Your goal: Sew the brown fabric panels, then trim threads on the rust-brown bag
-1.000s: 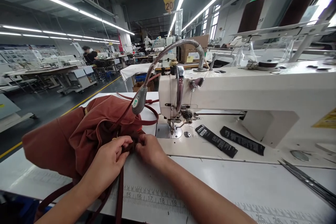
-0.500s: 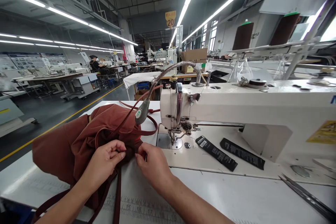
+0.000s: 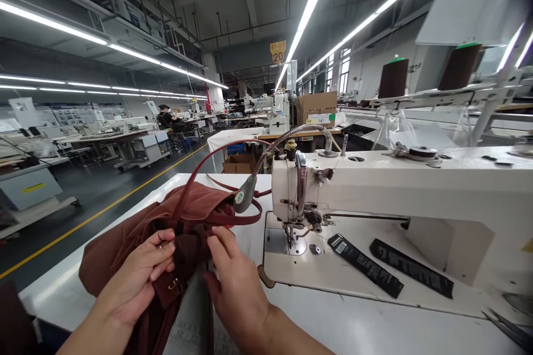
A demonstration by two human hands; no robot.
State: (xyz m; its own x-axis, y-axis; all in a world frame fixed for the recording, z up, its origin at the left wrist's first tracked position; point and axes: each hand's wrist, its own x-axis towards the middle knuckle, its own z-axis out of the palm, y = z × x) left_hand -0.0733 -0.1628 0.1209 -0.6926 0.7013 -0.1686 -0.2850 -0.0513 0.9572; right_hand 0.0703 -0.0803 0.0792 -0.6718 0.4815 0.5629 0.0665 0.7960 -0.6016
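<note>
A reddish-brown fabric bag (image 3: 137,227) with long thin straps lies bunched on the white table left of the sewing machine (image 3: 375,177). My left hand (image 3: 145,266) is closed on the dark brown inner fabric near the bag's opening. A small gold-coloured metal fitting (image 3: 174,284) shows just below its fingers. On the other side of that fabric, my right hand (image 3: 237,272) has its fingers at the fabric's edge, the thumb lower and apart. Its grip on the cloth is partly hidden. The machine's needle and presser foot (image 3: 290,237) stand to the right, apart from the bag.
Two black printed labels (image 3: 366,265) (image 3: 410,267) lie on the machine bed. Tweezers (image 3: 506,328) rest at the lower right. A gooseneck lamp (image 3: 246,194) hangs over the bag. Brown thread cones (image 3: 393,79) stand behind. A person (image 3: 165,116) sits far back on the left.
The view has tilted up and turned slightly left. Both hands have shifted on the dark fabric, a gold-coloured fitting has come into sight, and a strap now arches higher beside the lamp.
</note>
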